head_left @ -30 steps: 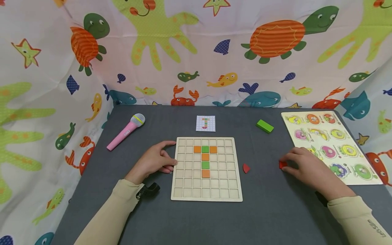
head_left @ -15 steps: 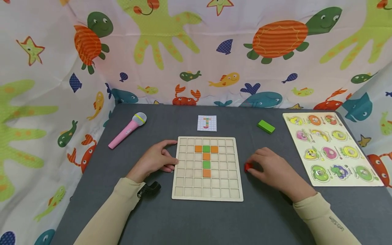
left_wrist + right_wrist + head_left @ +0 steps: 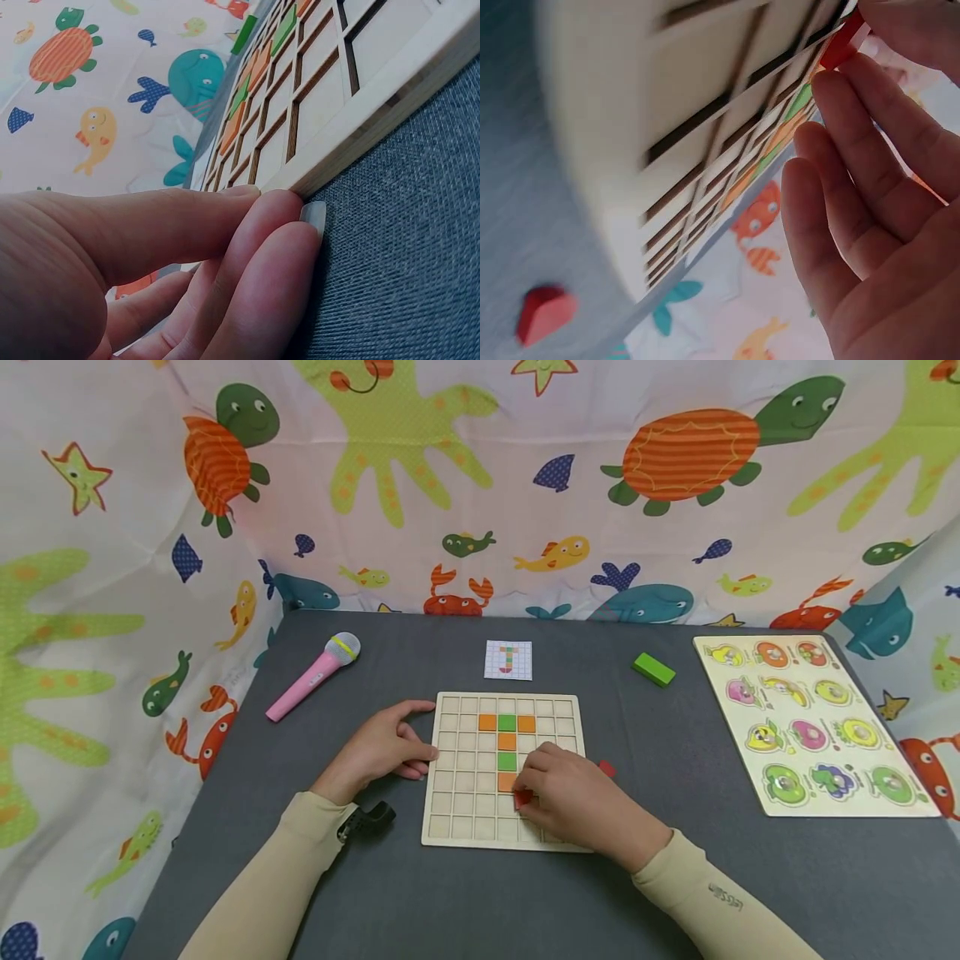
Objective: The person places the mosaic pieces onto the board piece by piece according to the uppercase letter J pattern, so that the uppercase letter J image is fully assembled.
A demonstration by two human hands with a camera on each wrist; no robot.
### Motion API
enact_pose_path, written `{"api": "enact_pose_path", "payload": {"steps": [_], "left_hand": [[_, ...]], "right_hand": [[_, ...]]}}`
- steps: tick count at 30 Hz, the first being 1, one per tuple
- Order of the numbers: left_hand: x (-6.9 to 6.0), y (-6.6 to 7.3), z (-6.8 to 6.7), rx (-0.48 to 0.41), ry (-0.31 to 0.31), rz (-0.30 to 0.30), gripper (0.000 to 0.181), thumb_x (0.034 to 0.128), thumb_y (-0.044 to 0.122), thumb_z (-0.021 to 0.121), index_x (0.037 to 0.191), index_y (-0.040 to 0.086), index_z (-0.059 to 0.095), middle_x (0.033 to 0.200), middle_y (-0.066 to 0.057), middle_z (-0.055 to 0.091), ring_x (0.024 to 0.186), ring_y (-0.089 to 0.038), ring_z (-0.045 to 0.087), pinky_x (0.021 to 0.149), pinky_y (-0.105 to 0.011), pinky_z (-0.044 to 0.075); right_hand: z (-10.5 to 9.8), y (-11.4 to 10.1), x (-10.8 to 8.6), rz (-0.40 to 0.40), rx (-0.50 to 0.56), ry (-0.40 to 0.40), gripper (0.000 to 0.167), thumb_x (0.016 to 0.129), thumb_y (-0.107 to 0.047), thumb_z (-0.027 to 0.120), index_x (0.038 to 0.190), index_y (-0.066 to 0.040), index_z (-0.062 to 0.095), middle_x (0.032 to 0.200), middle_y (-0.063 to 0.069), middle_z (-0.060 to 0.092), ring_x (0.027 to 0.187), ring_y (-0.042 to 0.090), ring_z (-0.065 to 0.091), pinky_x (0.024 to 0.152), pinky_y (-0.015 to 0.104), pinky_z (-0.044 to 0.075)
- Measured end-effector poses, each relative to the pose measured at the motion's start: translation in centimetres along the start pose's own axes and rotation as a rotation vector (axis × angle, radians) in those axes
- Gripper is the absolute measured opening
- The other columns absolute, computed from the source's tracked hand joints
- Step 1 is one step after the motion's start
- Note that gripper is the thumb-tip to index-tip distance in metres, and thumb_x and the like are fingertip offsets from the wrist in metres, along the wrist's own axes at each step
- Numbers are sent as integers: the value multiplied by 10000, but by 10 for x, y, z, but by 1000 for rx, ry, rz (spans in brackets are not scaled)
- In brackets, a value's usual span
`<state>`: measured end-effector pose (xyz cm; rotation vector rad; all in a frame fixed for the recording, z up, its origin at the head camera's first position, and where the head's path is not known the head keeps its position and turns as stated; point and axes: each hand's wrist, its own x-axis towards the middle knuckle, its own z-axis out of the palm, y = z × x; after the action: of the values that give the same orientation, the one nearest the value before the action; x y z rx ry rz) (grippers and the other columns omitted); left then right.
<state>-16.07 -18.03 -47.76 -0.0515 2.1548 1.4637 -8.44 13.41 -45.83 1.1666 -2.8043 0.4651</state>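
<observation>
My right hand point(image 3: 573, 793) is over the lower part of the wooden grid board point(image 3: 452, 827), pinching a small red block point(image 3: 522, 799) between thumb and fingertips, just below the column of coloured tiles. In the right wrist view that red block point(image 3: 844, 43) shows close to the board's surface. My left hand point(image 3: 375, 750) touches the board's left edge with its thumb and fingers, as the left wrist view of the hand point(image 3: 225, 262) also shows. Orange tiles point(image 3: 507, 742) and green tiles point(image 3: 507, 762) form a T in the grid. A second red block point(image 3: 607, 768), with a rounded side, lies right of the board.
Behind the board lies a pattern card point(image 3: 508, 660) with a small coloured figure. A pink toy microphone point(image 3: 307, 683) is at the back left. To the right are a green block point(image 3: 654, 669) and a fruit picture board point(image 3: 806, 777). A printed curtain point(image 3: 420, 560) borders the table.
My right hand has carried the red block leftward from beside the fruit picture board, past the other red block, to over the grid board. The left hand stays at the board's edge.
</observation>
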Motion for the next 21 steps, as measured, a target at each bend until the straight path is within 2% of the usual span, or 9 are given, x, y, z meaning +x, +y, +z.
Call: {"api": "enact_pose_path", "payload": {"steps": [7, 21], "left_hand": [[0, -2, 0, -4, 2, -7, 809, 882, 102, 898, 1582, 215, 509, 917, -157, 726, 673, -223, 775, 670, -392, 697], [0, 0, -1, -5, -3, -3, 809, 883, 102, 893, 1585, 205, 505, 907, -152, 737, 663, -214, 769, 665, -387, 695]], "right_hand": [[6, -12, 11, -41, -47, 4, 67, 880, -166, 841, 903, -193, 784, 893, -74, 656, 893, 126, 568, 777, 280, 573], [7, -16, 16, -24, -87, -31, 84, 882, -216, 857, 937, -193, 796, 891, -66, 663, 860, 118, 539, 752, 274, 559]]}}
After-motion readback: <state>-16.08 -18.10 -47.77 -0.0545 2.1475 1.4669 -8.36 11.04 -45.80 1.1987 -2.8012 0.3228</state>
